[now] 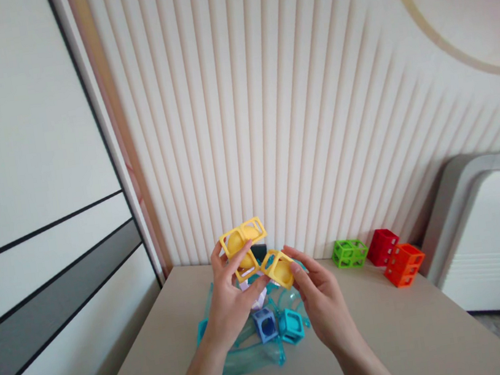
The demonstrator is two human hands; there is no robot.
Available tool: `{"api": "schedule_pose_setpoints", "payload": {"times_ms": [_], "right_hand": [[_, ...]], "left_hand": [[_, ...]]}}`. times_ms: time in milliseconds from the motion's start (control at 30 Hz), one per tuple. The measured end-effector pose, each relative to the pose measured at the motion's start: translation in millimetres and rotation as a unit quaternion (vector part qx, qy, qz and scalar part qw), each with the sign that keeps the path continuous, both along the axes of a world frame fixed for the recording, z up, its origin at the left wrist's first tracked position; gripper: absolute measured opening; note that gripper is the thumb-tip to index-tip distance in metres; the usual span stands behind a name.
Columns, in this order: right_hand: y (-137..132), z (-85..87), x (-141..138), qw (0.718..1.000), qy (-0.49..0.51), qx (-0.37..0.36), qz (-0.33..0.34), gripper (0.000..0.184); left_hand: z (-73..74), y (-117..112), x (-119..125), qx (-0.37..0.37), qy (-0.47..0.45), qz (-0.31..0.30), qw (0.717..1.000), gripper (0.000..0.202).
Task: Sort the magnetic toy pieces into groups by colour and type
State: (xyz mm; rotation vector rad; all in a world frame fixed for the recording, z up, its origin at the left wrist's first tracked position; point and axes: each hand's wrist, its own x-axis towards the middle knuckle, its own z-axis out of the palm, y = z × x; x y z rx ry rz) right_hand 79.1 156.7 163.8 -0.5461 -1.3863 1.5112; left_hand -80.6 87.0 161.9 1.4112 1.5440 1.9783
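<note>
Yellow openwork cluster (235, 240): cubes joined in a bend, held up in the air, tilted. Smaller yellow piece (282, 271), likewise openwork, tilts just beside its lower end; contact unclear.

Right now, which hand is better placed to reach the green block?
Right hand, probably: it's nearer the green block. The left hand is farther away; both hold yellow cubes.

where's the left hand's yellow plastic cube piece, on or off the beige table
Off: the left hand holds the yellow cube piece above the beige table.
</note>
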Motion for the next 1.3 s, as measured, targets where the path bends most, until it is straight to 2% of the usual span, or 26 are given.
{"api": "schedule_pose_setpoints", "payload": {"times_ms": [133,200,367,500,600,800,933,1100,1200,1300], "right_hand": [[-4,3.9,1,0.989,-0.042,0.13,-0.049,0.034],[-6,8.9,1,0.981,-0.056,0.179,-0.052,0.031],[-9,16.5,4,0.973,-0.094,0.21,0.006,0.024],[-6,13.8,6,0.957,-0.101,0.268,-0.04,0.014],[-2,10.2,9,0.931,-0.099,0.341,-0.091,0.013],[4,11.1,17,0.854,-0.062,0.492,-0.159,0.024],[6,11.5,20,0.831,-0.032,0.525,-0.184,0.019],[8,6.4,20,0.811,-0.011,0.539,-0.229,0.02],[11,3.0,20,0.796,0.005,0.554,-0.244,0.021],[15,-0.9,20,0.793,-0.004,0.569,-0.219,0.029]], "left_hand": [[6.9,-2,0,-0.018,-0.039,-0.018,0.999,0.054],[9.4,-3,-1,-0.02,-0.049,-0.021,0.998,0.056],[13.9,-7,-2,-0.004,-0.083,-0.023,0.996,0.054],[19.0,-10,1,-0.006,-0.114,-0.045,0.992,0.053],[22.1,-14,4,-0.01,-0.145,-0.081,0.986,0.054],[19.7,-22,3,-0.034,-0.173,-0.187,0.966,0.054],[17.2,-27,1,-0.031,-0.169,-0.248,0.953,0.051],[20.4,-32,5,-0.039,-0.221,-0.327,0.918,0.069],[21.1,-32,9,-0.039,-0.244,-0.335,0.909,0.069],[19.2,-29,10,-0.043,-0.242,-0.311,0.918,0.064]]}}
